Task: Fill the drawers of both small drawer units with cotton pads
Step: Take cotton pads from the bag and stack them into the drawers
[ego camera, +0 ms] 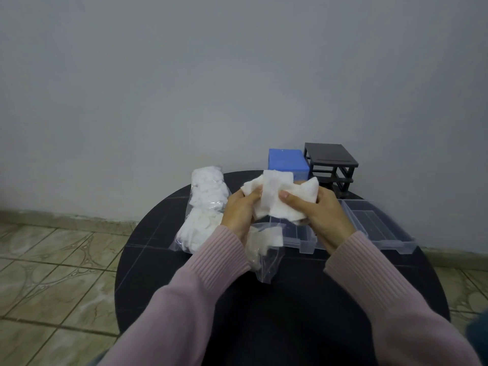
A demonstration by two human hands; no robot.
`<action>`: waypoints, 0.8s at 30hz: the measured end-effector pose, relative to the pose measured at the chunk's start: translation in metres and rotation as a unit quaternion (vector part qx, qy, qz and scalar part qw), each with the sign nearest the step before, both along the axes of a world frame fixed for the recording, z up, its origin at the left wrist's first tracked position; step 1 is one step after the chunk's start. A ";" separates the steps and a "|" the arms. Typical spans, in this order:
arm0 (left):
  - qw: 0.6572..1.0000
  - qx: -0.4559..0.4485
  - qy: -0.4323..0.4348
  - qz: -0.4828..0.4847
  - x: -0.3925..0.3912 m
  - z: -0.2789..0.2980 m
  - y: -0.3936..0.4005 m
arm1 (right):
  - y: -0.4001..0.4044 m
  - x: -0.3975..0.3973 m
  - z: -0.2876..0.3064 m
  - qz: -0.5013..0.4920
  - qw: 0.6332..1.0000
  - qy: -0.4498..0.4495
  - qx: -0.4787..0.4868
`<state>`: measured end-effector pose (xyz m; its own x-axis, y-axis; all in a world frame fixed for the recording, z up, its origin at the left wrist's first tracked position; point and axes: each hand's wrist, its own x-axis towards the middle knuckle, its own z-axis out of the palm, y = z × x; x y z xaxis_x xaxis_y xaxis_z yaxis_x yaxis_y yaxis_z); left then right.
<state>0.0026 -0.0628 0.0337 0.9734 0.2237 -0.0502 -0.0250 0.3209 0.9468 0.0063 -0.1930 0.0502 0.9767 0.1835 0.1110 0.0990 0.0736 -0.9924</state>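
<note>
Against a plain grey wall, a round dark desk (pixel 148 273) carries a blue plastic drawer unit (pixel 287 161) and a black plastic drawer unit frame (pixel 331 161) at its far edge, with two clear plastic drawers (pixel 380 228) pulled out toward its right edge. Above the desk's middle, the left hand (pixel 241 215) and right hand (pixel 323 216) both have fingers (pixel 287 200) curled round a bunch of white square cotton pads (pixel 277 198). A clear plastic bag of white pads (pixel 204 207) lies near the left edge, and a second, nearly empty clear bag (pixel 264 257) hangs below the hands.

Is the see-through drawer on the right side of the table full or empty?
Empty. The clear drawer lies out on the table, and only its bare bottom shows through; no cotton pads are in it.
</note>
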 end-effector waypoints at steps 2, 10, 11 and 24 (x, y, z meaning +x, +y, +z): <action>1.000 -0.011 0.014 -0.008 -0.001 0.001 0.001 | -0.004 0.001 0.002 0.013 0.999 -0.015 -0.027; 0.995 -0.065 0.040 -0.061 -0.008 0.007 -0.003 | -0.007 0.002 -0.001 -0.007 0.984 -0.091 -0.150; 0.995 -0.065 0.042 -0.066 -0.008 0.007 -0.003 | -0.006 0.003 -0.002 -0.023 0.983 -0.097 -0.153; 0.990 -0.098 0.044 -0.092 -0.011 0.009 -0.007 | -0.004 0.003 -0.005 -0.049 0.977 -0.119 -0.168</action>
